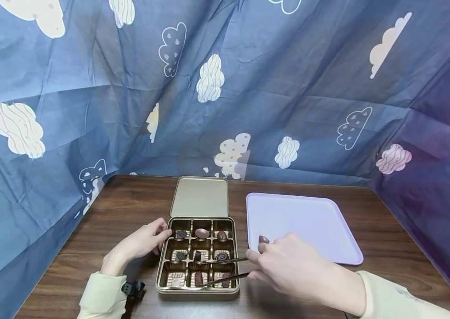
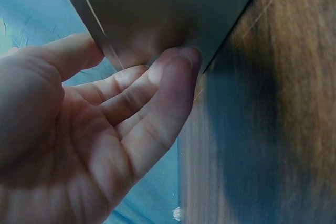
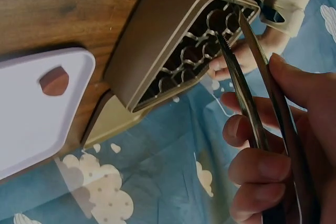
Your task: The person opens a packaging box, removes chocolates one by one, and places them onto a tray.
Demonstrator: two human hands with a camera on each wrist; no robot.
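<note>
Brown chocolate (image 3: 54, 81) out, two o'clock; square gold tin (image 1: 198, 296) holds maybe eight more. Right hand (image 1: 290, 263) grips dark tweezers (image 1: 232, 260); left hand (image 1: 141, 243) loose.

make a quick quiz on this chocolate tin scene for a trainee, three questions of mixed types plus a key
1. True or false: the lid of the tin is open.

2. What does the right hand hold?
a) a spoon
b) tongs
c) a knife

3. How many chocolates are visible on the lilac tray?

Key:
1. True
2. b
3. One
</note>
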